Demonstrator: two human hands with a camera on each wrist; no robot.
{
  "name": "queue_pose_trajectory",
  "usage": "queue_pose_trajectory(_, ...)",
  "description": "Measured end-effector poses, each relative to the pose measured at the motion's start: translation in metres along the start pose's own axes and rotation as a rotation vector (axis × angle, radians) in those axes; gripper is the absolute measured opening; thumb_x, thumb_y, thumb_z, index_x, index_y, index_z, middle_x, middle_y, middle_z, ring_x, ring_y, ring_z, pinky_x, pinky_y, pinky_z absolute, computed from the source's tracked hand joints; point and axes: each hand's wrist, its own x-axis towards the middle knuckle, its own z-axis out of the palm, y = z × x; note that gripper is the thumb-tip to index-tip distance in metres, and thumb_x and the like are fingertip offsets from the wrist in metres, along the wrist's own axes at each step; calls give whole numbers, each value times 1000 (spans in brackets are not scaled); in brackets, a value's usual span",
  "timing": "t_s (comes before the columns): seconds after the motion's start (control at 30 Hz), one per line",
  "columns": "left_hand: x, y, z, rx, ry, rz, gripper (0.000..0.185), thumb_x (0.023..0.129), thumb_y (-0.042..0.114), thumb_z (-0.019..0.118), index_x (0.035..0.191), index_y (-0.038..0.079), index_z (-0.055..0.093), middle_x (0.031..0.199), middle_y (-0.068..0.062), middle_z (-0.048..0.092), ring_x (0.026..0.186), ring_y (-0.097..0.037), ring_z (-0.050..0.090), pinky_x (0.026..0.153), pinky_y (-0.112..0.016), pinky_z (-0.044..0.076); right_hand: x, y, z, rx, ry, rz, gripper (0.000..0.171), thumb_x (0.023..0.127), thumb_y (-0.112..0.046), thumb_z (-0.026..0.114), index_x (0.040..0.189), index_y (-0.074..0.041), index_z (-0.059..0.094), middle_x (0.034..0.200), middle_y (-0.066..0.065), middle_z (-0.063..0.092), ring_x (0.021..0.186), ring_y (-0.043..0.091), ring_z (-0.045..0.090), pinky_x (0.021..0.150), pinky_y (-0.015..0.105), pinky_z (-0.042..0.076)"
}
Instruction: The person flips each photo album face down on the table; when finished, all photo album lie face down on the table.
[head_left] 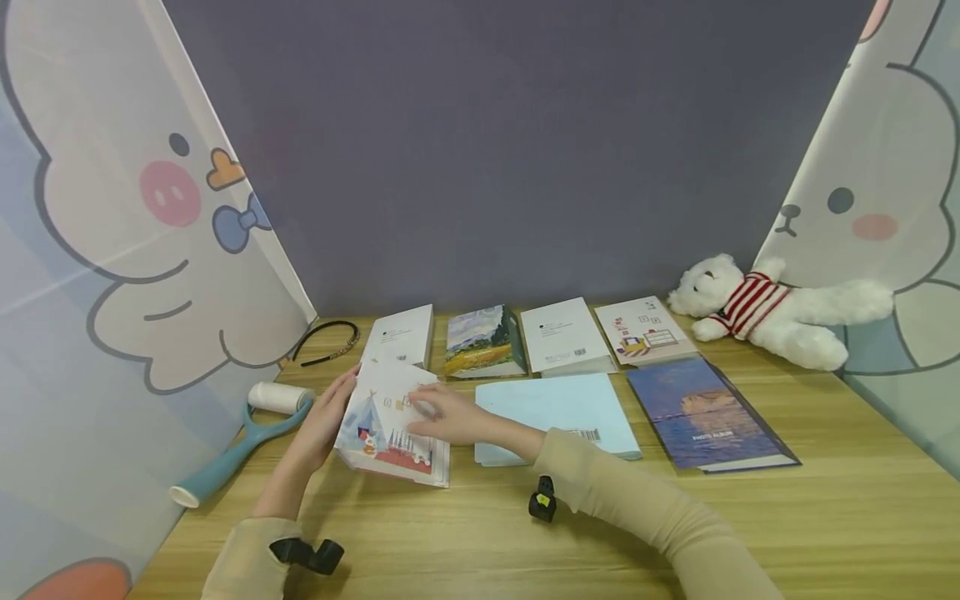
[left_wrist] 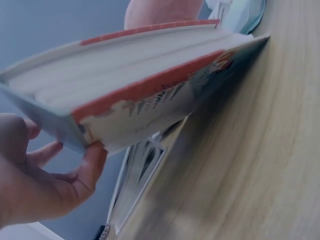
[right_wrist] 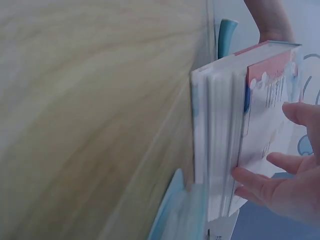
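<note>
A thick photo album (head_left: 390,383) with a tent and a red-bordered camping picture on its cover is at the left of the table in the head view. My left hand (head_left: 327,417) grips it at the spine, thumb and fingers on either side, as the left wrist view shows. That spine side (left_wrist: 55,122) is raised above the wood, while the far edge slopes down to the table. My right hand (head_left: 450,412) has its fingers spread, fingertips at the cover and near the page edge (right_wrist: 222,140) in the right wrist view.
Behind stand several albums: a white one (head_left: 405,332), a landscape one (head_left: 483,333), another white one (head_left: 566,333) and an illustrated one (head_left: 637,325). A light blue album (head_left: 551,400) and a sea-picture album (head_left: 705,412) lie nearer. Slingshot-shaped roller (head_left: 225,467), headband (head_left: 348,342) and plush bear (head_left: 780,312) flank them.
</note>
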Motion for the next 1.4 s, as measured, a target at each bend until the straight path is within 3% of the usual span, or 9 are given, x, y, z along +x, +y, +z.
queue_pose_trajectory(0.13,0,4,3,-29,-5,21,66,99,54,19,153,17,11,143,-19,34,105,-6,53,86,-22,47,0,-8,-2,16,5,9,62,91,-39,60,143,-12,41,152,11,29,138,28,33,107,42,37)
queue_pose_trajectory(0.4,0,0,7,-27,-27,114,63,102,42,32,151,7,14,150,-19,27,99,6,54,85,-16,47,-1,-15,0,84,44,49,65,89,-42,61,143,-11,39,154,11,24,136,31,35,106,45,38)
queue_pose_trajectory(0.6,-3,5,12,-28,-26,129,62,100,47,35,151,15,19,151,-14,26,105,4,52,86,-19,47,0,-17,0,169,62,63,71,91,-52,52,146,-13,32,151,11,26,136,27,35,106,45,38)
queue_pose_trajectory(0.77,1,8,17,-22,-64,165,60,100,46,36,150,17,22,149,-11,29,115,-6,48,90,-25,47,-1,-24,-9,335,58,105,74,92,-55,47,148,-12,27,153,11,19,137,28,32,104,45,41)
queue_pose_trajectory(0.9,5,8,22,-23,-132,211,58,102,39,36,151,14,19,154,-9,20,131,-23,35,100,-37,41,-1,-33,-17,535,105,132,74,92,-51,50,149,-11,23,153,12,20,135,34,35,95,46,48)
queue_pose_trajectory(1.1,6,8,28,-26,-170,215,58,102,37,36,152,17,15,158,-7,10,141,-33,18,110,-57,26,-8,-36,-20,710,122,201,88,90,-43,57,152,-18,1,157,7,10,138,36,30,93,50,49)
queue_pose_trajectory(1.23,5,7,29,-26,-148,202,60,102,38,36,152,15,14,158,-8,14,137,-30,25,109,-52,30,-12,-32,-21,733,113,196,90,91,-36,59,152,-20,-5,156,9,8,137,37,31,93,52,48)
queue_pose_trajectory(1.4,7,7,29,19,-134,171,58,100,43,38,149,13,26,152,-10,27,127,-20,38,100,-35,40,-15,-25,-22,551,154,105,87,90,-32,59,153,-21,0,157,12,3,137,36,28,102,51,41)
